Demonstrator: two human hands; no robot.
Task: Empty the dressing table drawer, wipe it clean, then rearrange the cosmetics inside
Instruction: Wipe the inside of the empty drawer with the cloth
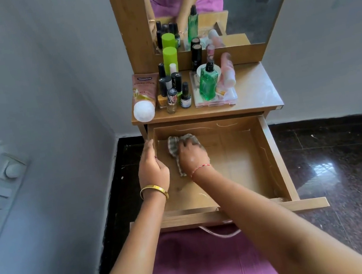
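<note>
My right hand [192, 156] presses a crumpled cloth [178, 145] into the drawer's [269, 146] back-left corner, fingers curled over it; my left hand [152, 167] grips the drawer's left edge.

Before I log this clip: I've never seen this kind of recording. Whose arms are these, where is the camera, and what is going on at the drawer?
There is no machine here. A person wears one wide-angle camera on the head, looking down, so the arms reaching in from below are their own.

The right hand presses a crumpled cloth onto the floor of the open wooden drawer, near its back left corner. The left hand, with a gold bangle on its wrist, rests on the drawer's left wall.

The drawer holds only the cloth. The cosmetics stand on the dressing table top: a pink tube, nail polish bottles, a lime-green can and a green glass bottle in a clear tray. The mirror behind repeats them.
</note>
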